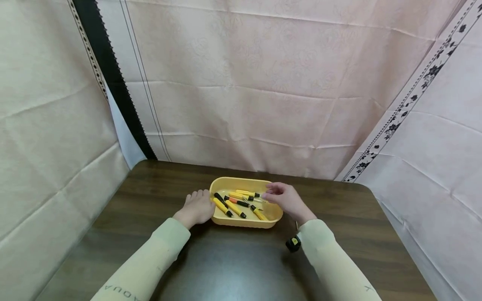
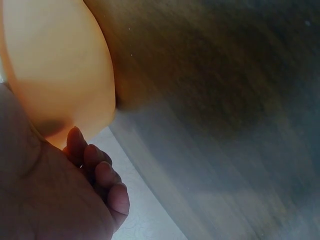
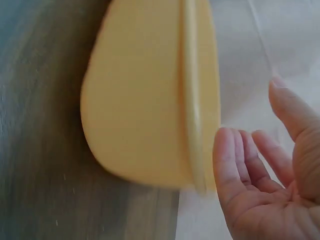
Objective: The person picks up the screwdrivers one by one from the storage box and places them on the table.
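Note:
A shallow yellow tray (image 1: 241,223) sits on the table. In it lie several slim yellow-and-black tools, such as one at the front (image 1: 235,209), that look like small screwdrivers, and an orange-and-black one (image 1: 239,202). My left hand (image 1: 197,207) rests against the tray's left end, its fingers loosely bent in the left wrist view, the thumb hidden. Over the right end of the tray hovers my right hand (image 1: 288,201). Its thumb (image 3: 290,102) stands apart from the fingers (image 3: 225,155) in the right wrist view, with nothing seen between them.
The dark wooden table (image 1: 233,263) extends around the tray. Pale cloth (image 1: 263,83) hangs behind it and on both sides. A small black device (image 1: 293,243) is at my right cuff.

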Available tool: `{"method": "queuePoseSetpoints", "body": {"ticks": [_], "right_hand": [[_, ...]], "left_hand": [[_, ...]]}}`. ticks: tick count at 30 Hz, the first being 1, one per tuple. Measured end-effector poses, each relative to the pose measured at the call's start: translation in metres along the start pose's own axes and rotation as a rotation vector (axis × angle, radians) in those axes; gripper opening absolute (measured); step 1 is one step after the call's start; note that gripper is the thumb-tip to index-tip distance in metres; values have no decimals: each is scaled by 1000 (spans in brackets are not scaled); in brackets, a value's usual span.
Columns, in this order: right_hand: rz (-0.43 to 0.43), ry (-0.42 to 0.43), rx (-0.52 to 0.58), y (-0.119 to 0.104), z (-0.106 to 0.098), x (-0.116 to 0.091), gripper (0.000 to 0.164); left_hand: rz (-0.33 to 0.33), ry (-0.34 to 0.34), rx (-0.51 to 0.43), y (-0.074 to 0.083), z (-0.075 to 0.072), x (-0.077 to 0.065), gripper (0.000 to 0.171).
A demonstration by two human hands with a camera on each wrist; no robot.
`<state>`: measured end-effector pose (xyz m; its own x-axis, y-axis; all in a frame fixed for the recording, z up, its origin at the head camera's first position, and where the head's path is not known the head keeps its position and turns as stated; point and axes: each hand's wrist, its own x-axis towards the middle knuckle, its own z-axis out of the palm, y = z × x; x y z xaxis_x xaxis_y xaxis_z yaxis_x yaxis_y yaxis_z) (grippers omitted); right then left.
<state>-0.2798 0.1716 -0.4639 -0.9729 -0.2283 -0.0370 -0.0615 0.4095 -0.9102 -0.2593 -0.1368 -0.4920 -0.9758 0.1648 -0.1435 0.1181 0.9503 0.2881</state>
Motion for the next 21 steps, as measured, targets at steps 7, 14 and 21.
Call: {"method": "queuePoseSetpoints", "body": {"ticks": [7, 14, 21], "right_hand": [[38, -62, -114, -3, 22, 3, 44], [50, -70, -187, 0, 35, 7, 37], [85, -54, -272, 1, 43, 11, 29]], "left_hand": [[-2, -6, -9, 0, 0, 1, 43], [-1, 2, -9, 1, 0, 0, 42], [-3, 5, -5, 2, -2, -2, 42]]}}
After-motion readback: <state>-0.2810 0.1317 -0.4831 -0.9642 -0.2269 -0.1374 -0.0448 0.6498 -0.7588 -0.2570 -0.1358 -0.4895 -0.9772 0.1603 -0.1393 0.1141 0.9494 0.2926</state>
